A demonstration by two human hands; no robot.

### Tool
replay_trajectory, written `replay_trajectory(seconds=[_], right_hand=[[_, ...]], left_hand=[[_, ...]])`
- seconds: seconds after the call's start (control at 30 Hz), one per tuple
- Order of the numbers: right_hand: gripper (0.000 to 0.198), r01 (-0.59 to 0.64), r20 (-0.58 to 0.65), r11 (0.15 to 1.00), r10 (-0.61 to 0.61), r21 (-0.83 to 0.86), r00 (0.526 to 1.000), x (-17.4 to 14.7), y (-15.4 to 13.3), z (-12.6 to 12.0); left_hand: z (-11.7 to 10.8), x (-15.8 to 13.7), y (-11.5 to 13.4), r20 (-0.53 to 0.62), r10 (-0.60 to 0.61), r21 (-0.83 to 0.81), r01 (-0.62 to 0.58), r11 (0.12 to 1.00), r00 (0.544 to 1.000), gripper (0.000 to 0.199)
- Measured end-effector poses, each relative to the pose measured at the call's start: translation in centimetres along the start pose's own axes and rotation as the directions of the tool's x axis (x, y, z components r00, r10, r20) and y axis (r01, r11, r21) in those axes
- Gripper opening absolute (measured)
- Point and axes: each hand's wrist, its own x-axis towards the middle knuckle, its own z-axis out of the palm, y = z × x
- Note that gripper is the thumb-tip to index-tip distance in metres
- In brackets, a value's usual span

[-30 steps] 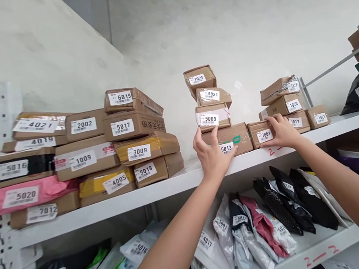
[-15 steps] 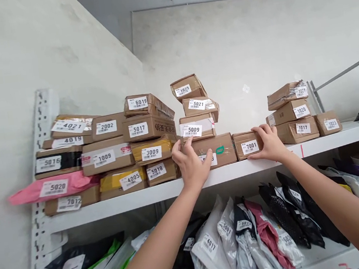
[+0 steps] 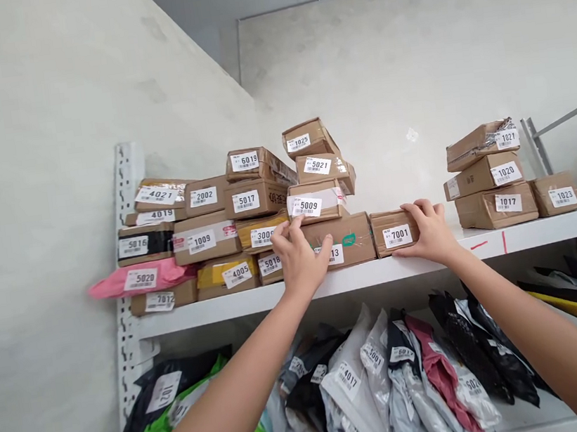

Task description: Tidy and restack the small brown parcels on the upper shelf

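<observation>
Seemingly bracing green-marked carton [image 3: 361,247] with spread left hand [image 3: 301,262], clamping carton 7001 [image 3: 394,223] in right hand [image 3: 432,232] (likely for steadiness) at front shelf edge [image 3: 371,275].

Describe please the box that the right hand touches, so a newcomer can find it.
On the upper white shelf, find the green-marked cardboard box. Immediately right of it, with the right hand at its right end, sits a smaller cardboard box; unlike its neighbours, its label reads 7001.
</observation>
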Motion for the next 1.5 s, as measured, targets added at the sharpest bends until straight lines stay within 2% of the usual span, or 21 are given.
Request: replay_trajectory(seconds=[0.13, 0.23, 0.33, 0.43, 0.53, 0.6, 0.7, 0.77, 0.83, 0.93, 1.07, 1.27, 1.4, 1.5], right_hand=[[0.1, 0.028, -0.021, 1.0, -0.029, -0.004, 0.999, -0.4, 0.2, 0.2], [0.1, 0.043, -0.029, 0.999, -0.043, -0.018, 0.999, -0.7, 0.2, 0.4], [0.098, 0.047, -0.039, 0.999, -0.047, -0.009, 0.998, -1.1, 0.0, 0.6], [0.096, 0.048, -0.029, 0.999, -0.047, 0.024, 0.998, -1.1, 0.2, 0.2], [0.089, 0.041, -0.01, 0.999, -0.041, 0.025, 0.999, 0.2, 0.4, -0.7], [0.084, 0.04, -0.018, 0.998, -0.039, 0.041, 0.999, 2.3, -0.1, -1.4], [0.083, -0.013, 0.042, 0.972, 0.003, 0.235, 0.999, 7.1, -2.3, -1.6], [0.087, -0.145, 0.183, 0.914, 0.079, 0.379, 0.98, 10.6, -4.4, -0.9], [0.091, -0.275, 0.349, 0.851, 0.117, 0.447, 0.93, 13.8, -6.3, 0.3], [0.089, -0.314, 0.457, 0.804, 0.06, 0.504, 0.888, 16.7, -8.2, 2.3], [0.084, -0.262, 0.393, 0.815, 0.045, 0.518, 0.918, 17.7, -8.9, 3.7], [0.093, -0.194, 0.381, 0.805, -0.043, 0.561, 0.923, 17.6, -9.7, 3.6], [0.099, -0.143, 0.352, 0.828, -0.068, 0.542, 0.934, 17.7, -9.6, 4.4], [0.101, -0.112, 0.334, 0.832, -0.092, 0.544, 0.938, 17.7, -9.2, 5.0]], left_hand=[[-0.7, 3.1, 1.9, -0.056, 0.0, 0.094, 0.006, 0.996, 0.998, 0.068], [-0.8, 8.2, 4.3, -0.127, -0.023, 0.115, 0.038, 0.993, 0.992, 0.076], [-0.4, 14.1, 7.0, -0.173, -0.162, 0.112, 0.183, 0.977, 0.971, 0.088], [0.0, 18.5, 9.0, -0.083, -0.366, 0.111, 0.374, 0.921, 0.927, 0.103], [0.2, 20.6, 9.5, 0.028, -0.444, 0.107, 0.439, 0.892, 0.896, 0.111], [0.5, 21.0, 9.0, 0.075, -0.43, 0.11, 0.421, 0.9, 0.9, 0.113], [1.3, 21.2, 8.1, 0.105, -0.418, 0.117, 0.406, 0.906, 0.902, 0.115], [1.9, 21.3, 7.5, 0.107, -0.417, 0.109, 0.406, 0.907, 0.903, 0.114], [2.5, 21.3, 7.2, 0.091, -0.416, 0.102, 0.407, 0.908, 0.905, 0.109], [3.0, 21.2, 7.0, 0.037, -0.404, 0.105, 0.398, 0.911, 0.914, 0.097], [2.3, 20.4, 7.0, -0.026, -0.363, 0.112, 0.364, 0.925, 0.931, 0.088], [0.1, 19.7, 6.5, -0.078, -0.282, 0.171, 0.291, 0.941, 0.956, 0.09], [-0.4, 20.1, 5.7, -0.032, -0.318, 0.188, 0.318, 0.929, 0.948, 0.092], [-0.2, 20.4, 5.2, -0.039, -0.362, 0.168, 0.363, 0.916, 0.931, 0.095]])
